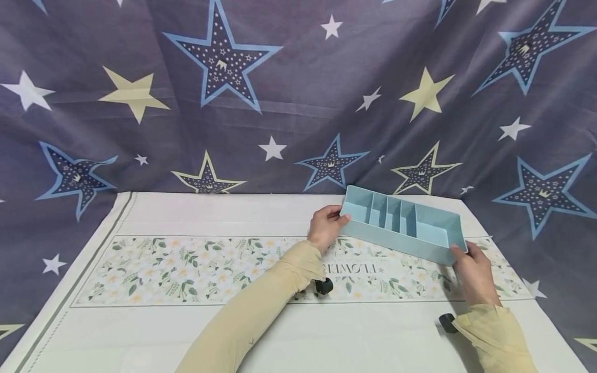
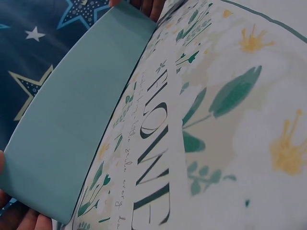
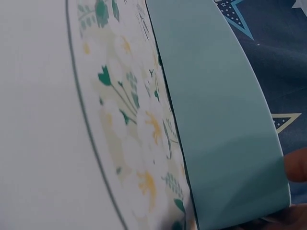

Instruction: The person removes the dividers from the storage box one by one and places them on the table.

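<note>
A light blue divided organizer box sits at the right of the table, tilted a little toward the person, its compartments showing bare. My left hand grips its left end, thumb over the rim and fingers around the outside. At the opposite end my right hand holds the right corner, thumb on the rim. In the left wrist view the plain long side of the box fills the space between both hands. The right wrist view shows that same side, with right-hand fingertips at its lower corner.
A white tablecloth with a flowered band and the printed word FLOWER covers the table. Behind it hangs a dark star-patterned curtain, close to the box's far edge. Black wrist-worn pieces show at both sleeves.
</note>
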`<state>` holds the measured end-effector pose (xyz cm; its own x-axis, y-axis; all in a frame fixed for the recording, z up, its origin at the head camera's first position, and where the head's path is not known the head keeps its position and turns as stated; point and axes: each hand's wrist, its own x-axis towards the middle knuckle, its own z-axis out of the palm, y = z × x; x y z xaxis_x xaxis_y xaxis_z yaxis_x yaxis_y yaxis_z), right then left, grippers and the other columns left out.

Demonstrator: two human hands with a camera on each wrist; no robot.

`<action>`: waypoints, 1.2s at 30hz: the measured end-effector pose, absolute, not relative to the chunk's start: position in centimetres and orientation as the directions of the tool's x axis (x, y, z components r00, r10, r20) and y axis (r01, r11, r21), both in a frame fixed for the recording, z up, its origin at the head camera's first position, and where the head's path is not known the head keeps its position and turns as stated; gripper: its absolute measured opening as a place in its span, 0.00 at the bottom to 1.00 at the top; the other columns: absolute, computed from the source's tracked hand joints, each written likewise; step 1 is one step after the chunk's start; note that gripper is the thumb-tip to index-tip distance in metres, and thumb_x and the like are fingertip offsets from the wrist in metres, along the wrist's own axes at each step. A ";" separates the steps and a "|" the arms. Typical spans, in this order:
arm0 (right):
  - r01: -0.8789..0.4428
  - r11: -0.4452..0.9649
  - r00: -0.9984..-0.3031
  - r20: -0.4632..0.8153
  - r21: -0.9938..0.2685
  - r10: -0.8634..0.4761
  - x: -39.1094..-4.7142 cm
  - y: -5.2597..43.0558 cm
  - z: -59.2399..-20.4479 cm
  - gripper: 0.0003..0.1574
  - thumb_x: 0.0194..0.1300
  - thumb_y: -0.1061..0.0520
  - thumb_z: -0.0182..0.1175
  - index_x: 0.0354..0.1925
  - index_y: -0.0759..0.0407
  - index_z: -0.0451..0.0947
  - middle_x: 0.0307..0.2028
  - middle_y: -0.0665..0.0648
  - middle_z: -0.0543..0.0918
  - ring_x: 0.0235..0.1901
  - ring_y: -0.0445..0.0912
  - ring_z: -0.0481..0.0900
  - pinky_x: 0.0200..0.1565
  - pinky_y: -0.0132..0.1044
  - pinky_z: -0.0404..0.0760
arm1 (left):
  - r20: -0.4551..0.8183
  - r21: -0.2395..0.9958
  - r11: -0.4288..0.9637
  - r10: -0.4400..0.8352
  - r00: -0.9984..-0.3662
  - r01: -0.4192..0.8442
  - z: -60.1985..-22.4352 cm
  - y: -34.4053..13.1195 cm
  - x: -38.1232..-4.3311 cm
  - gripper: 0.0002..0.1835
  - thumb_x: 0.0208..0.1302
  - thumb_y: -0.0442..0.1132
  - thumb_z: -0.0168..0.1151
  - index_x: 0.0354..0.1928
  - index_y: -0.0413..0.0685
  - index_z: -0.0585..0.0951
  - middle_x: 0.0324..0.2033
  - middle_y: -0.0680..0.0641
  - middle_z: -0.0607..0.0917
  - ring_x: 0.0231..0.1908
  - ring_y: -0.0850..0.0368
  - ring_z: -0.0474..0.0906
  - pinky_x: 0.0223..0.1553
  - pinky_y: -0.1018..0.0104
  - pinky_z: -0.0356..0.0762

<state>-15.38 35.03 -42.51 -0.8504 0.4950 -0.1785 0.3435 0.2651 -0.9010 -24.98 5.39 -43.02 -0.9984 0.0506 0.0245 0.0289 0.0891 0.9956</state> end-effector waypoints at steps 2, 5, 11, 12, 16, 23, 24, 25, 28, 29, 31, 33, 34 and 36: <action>0.341 0.266 -0.851 -0.175 -0.902 0.496 -15.5 34.8 -42.5 0.40 0.74 0.44 0.41 0.74 0.63 0.46 0.72 0.68 0.50 0.70 0.62 0.49 0.67 0.56 0.54 | 0.023 0.995 0.091 0.049 -0.999 0.028 -43.1 5.2 -24.9 0.21 0.60 0.39 0.68 0.54 0.38 0.80 0.50 0.38 0.82 0.51 0.52 0.79 0.50 0.67 0.77; 0.343 0.274 -0.851 -0.174 -0.899 0.495 -15.6 34.5 -42.5 0.40 0.74 0.44 0.41 0.73 0.63 0.47 0.72 0.68 0.50 0.70 0.61 0.50 0.67 0.56 0.54 | 0.021 0.995 0.097 0.045 -0.999 0.025 -43.0 4.8 -24.9 0.21 0.60 0.39 0.68 0.54 0.38 0.80 0.50 0.39 0.82 0.51 0.52 0.79 0.50 0.66 0.77; 0.360 0.287 -0.846 -0.181 -0.888 0.502 -16.8 35.1 -44.3 0.41 0.73 0.41 0.41 0.74 0.60 0.45 0.73 0.65 0.49 0.71 0.60 0.50 0.66 0.54 0.56 | 0.003 0.996 0.085 0.038 -0.999 0.006 -43.0 4.0 -24.7 0.21 0.61 0.39 0.67 0.55 0.39 0.79 0.51 0.38 0.81 0.51 0.51 0.78 0.51 0.65 0.76; 0.361 0.282 -0.847 -0.186 -0.889 0.498 -16.8 35.0 -44.2 0.41 0.74 0.42 0.41 0.75 0.60 0.44 0.73 0.65 0.48 0.71 0.60 0.49 0.66 0.54 0.56 | -0.001 0.997 0.082 0.036 -0.999 0.002 -43.0 3.9 -24.7 0.21 0.60 0.39 0.67 0.55 0.38 0.79 0.51 0.38 0.81 0.51 0.52 0.78 0.50 0.65 0.76; 0.363 0.282 -0.855 -0.198 -0.888 0.479 -16.6 34.1 -43.3 0.42 0.73 0.43 0.40 0.75 0.60 0.41 0.73 0.65 0.45 0.71 0.60 0.48 0.67 0.55 0.55 | -0.008 0.997 0.081 0.027 -1.000 -0.005 -43.1 3.4 -24.8 0.22 0.60 0.39 0.68 0.55 0.38 0.79 0.51 0.38 0.81 0.51 0.52 0.79 0.50 0.66 0.77; 0.347 0.309 -0.862 -0.171 -0.885 0.477 -17.2 33.8 -44.1 0.42 0.73 0.41 0.40 0.74 0.61 0.44 0.73 0.66 0.48 0.70 0.61 0.50 0.66 0.55 0.56 | -0.011 0.995 0.096 0.025 -1.000 -0.008 -43.1 2.4 -24.7 0.22 0.61 0.39 0.67 0.56 0.38 0.78 0.51 0.38 0.80 0.52 0.51 0.79 0.51 0.65 0.76; 0.344 0.313 -0.863 -0.166 -0.885 0.477 -17.6 34.1 -44.8 0.43 0.73 0.40 0.41 0.74 0.60 0.45 0.73 0.65 0.49 0.70 0.60 0.51 0.66 0.56 0.56 | -0.012 0.995 0.096 0.023 -1.000 -0.010 -43.1 2.2 -24.7 0.22 0.61 0.39 0.67 0.56 0.38 0.78 0.52 0.38 0.80 0.52 0.51 0.79 0.51 0.65 0.76; 0.341 0.322 -0.864 -0.160 -0.883 0.477 -17.9 34.5 -45.5 0.43 0.72 0.38 0.41 0.75 0.59 0.45 0.73 0.64 0.50 0.70 0.60 0.51 0.66 0.56 0.57 | -0.013 0.995 0.097 0.021 -1.000 -0.011 -43.1 2.1 -24.7 0.22 0.61 0.39 0.67 0.56 0.38 0.78 0.52 0.38 0.80 0.52 0.51 0.79 0.51 0.65 0.76; 0.335 0.339 -0.863 -0.141 -0.879 0.485 -18.9 35.4 -47.2 0.44 0.71 0.35 0.42 0.75 0.56 0.47 0.73 0.61 0.52 0.70 0.58 0.53 0.66 0.55 0.58 | -0.019 0.996 0.091 0.021 -1.000 -0.017 -43.0 1.7 -24.6 0.22 0.61 0.39 0.66 0.56 0.38 0.78 0.52 0.38 0.80 0.52 0.51 0.78 0.51 0.64 0.76; 0.335 0.342 -0.861 -0.138 -0.878 0.490 -19.2 35.5 -47.5 0.44 0.71 0.35 0.42 0.75 0.55 0.47 0.73 0.60 0.52 0.70 0.58 0.54 0.66 0.54 0.58 | -0.021 0.996 0.090 0.023 -1.000 -0.019 -43.0 1.6 -24.6 0.22 0.61 0.39 0.66 0.57 0.38 0.77 0.52 0.38 0.80 0.52 0.51 0.78 0.51 0.64 0.76; 0.340 0.335 -0.857 -0.143 -0.879 0.495 -19.5 35.7 -47.9 0.45 0.70 0.34 0.43 0.75 0.53 0.47 0.73 0.59 0.52 0.70 0.57 0.53 0.66 0.55 0.57 | -0.025 0.996 0.082 0.026 -0.999 -0.022 -43.0 1.4 -24.6 0.22 0.62 0.40 0.66 0.57 0.39 0.78 0.52 0.38 0.80 0.53 0.51 0.78 0.51 0.63 0.76; 0.342 0.326 -0.857 -0.149 -0.881 0.494 -19.8 35.6 -48.1 0.45 0.70 0.34 0.43 0.75 0.52 0.47 0.73 0.59 0.52 0.70 0.57 0.52 0.66 0.55 0.57 | -0.026 0.997 0.079 0.023 -0.999 -0.024 -42.9 1.2 -24.6 0.22 0.61 0.40 0.66 0.56 0.39 0.78 0.52 0.38 0.80 0.53 0.50 0.78 0.51 0.63 0.76; 0.346 0.320 -0.856 -0.157 -0.882 0.492 -19.8 35.5 -48.1 0.45 0.70 0.34 0.43 0.75 0.52 0.47 0.73 0.59 0.51 0.70 0.57 0.52 0.66 0.55 0.56 | -0.027 0.997 0.079 0.021 -0.999 -0.026 -42.9 1.0 -24.6 0.22 0.61 0.39 0.66 0.56 0.39 0.78 0.52 0.38 0.80 0.53 0.50 0.78 0.51 0.63 0.76; 0.349 0.319 -0.858 -0.163 -0.881 0.487 -19.9 35.3 -48.0 0.45 0.70 0.34 0.43 0.75 0.52 0.46 0.73 0.59 0.51 0.71 0.58 0.52 0.66 0.55 0.57 | -0.027 0.996 0.080 0.013 -1.000 -0.026 -42.9 0.8 -24.5 0.22 0.61 0.39 0.67 0.56 0.39 0.78 0.52 0.38 0.80 0.53 0.50 0.78 0.52 0.63 0.76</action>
